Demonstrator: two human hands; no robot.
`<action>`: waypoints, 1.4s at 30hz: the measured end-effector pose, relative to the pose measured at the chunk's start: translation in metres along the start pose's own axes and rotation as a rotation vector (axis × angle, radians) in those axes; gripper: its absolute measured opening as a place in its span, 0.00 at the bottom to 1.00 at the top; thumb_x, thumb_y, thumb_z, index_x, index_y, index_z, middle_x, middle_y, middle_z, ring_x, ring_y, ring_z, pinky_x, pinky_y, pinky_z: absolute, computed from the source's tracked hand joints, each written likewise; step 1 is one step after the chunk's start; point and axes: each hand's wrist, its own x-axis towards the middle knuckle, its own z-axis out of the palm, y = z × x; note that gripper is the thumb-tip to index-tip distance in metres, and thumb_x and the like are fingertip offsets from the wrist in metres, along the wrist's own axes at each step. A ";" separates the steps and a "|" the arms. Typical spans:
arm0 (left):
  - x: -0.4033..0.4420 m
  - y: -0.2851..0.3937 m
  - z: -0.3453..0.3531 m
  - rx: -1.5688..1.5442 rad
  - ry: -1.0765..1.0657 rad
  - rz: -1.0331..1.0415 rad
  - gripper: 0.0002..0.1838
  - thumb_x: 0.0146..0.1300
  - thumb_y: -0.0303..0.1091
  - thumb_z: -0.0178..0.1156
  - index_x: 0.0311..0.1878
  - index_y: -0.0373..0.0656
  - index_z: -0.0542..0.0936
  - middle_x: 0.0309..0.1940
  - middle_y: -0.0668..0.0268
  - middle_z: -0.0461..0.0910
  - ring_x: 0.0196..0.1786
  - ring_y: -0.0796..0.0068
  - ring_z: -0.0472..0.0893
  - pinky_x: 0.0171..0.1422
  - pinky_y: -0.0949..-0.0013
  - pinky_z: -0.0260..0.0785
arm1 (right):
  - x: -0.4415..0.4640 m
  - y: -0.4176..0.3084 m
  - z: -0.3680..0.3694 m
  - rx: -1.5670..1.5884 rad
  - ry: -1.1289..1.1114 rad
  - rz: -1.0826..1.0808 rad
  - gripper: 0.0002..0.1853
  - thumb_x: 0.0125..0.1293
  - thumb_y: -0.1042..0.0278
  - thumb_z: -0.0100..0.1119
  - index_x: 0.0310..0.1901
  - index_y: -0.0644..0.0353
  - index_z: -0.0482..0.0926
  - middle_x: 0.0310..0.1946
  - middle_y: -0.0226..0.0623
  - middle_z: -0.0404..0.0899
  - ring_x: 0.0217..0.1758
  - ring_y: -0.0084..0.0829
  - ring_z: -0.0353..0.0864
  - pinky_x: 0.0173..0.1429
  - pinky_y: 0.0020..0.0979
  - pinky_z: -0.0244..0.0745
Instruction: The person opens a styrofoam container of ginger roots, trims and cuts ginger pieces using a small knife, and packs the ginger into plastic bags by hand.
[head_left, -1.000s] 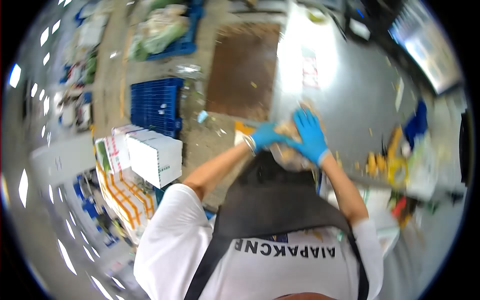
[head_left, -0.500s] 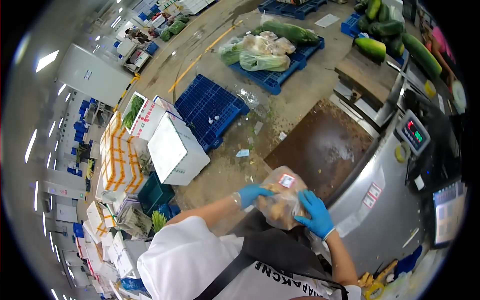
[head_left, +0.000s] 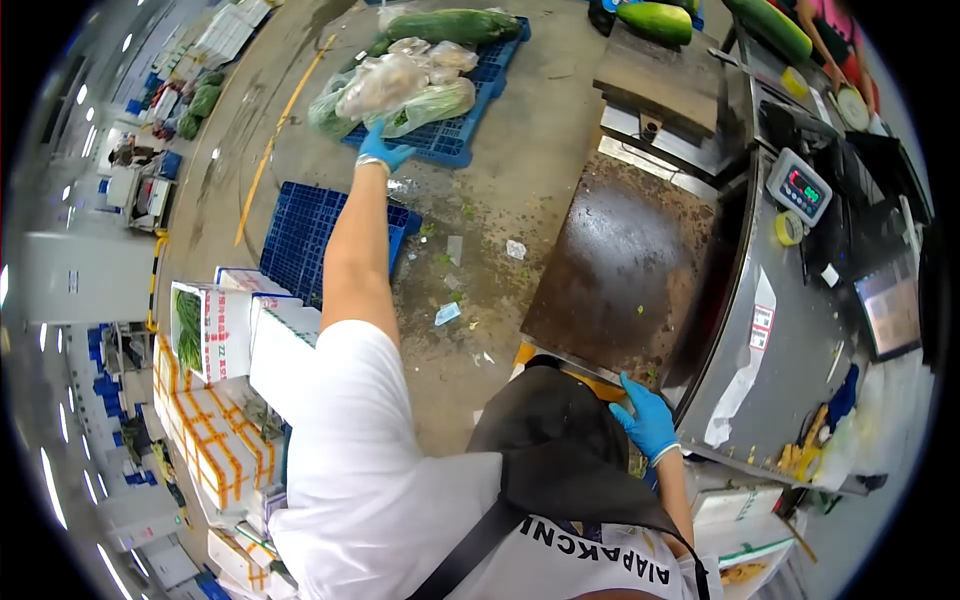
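My left hand [head_left: 383, 152], in a blue glove, is stretched out to the blue pallet [head_left: 485, 95] at the top, its fingers apart. Just beyond its fingertips is a clear plastic bag of pale brown contents [head_left: 382, 85], over the other bags; whether they touch is unclear. Around it lie bagged green vegetables [head_left: 432, 108], more pale bags [head_left: 452, 58] and a long green gourd [head_left: 455, 26]. My right hand [head_left: 648, 420], also gloved in blue, is open beside the near corner of the brown metal platform [head_left: 625, 270] and holds nothing.
At the right stands a steel table [head_left: 715, 375] with a digital scale display [head_left: 800, 188], tape [head_left: 789, 229] and a screen [head_left: 890, 310]. White foam boxes [head_left: 280, 345] and an empty blue pallet [head_left: 300, 235] are at left. Another person [head_left: 835, 40] works at the upper right.
The bag has gone from between both hands to the pile on the far pallet. My left arm has reached out forward, while my right hand has let go. The view has turned.
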 end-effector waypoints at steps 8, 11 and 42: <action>-0.069 -0.293 0.067 0.444 -0.210 -0.453 0.15 0.64 0.38 0.61 0.43 0.34 0.76 0.43 0.50 0.81 0.47 0.50 0.82 0.54 0.53 0.77 | -0.037 0.027 0.043 0.140 0.068 0.187 0.31 0.65 0.50 0.61 0.65 0.58 0.72 0.56 0.51 0.78 0.58 0.51 0.77 0.62 0.44 0.71; -0.157 -0.404 0.106 0.704 -0.584 -0.301 0.10 0.70 0.33 0.56 0.50 0.41 0.79 0.44 0.56 0.85 0.43 0.67 0.85 0.43 0.69 0.79 | -0.086 0.063 0.064 0.144 0.054 0.373 0.32 0.68 0.42 0.53 0.66 0.57 0.70 0.58 0.51 0.77 0.59 0.52 0.76 0.64 0.45 0.70; -0.582 -0.943 0.208 1.951 -1.881 1.199 0.39 0.62 0.38 0.61 0.74 0.39 0.58 0.76 0.53 0.54 0.79 0.47 0.50 0.77 0.45 0.41 | -0.401 0.674 -0.054 0.666 1.268 1.261 0.18 0.63 0.56 0.61 0.51 0.56 0.83 0.48 0.52 0.82 0.49 0.52 0.82 0.56 0.45 0.76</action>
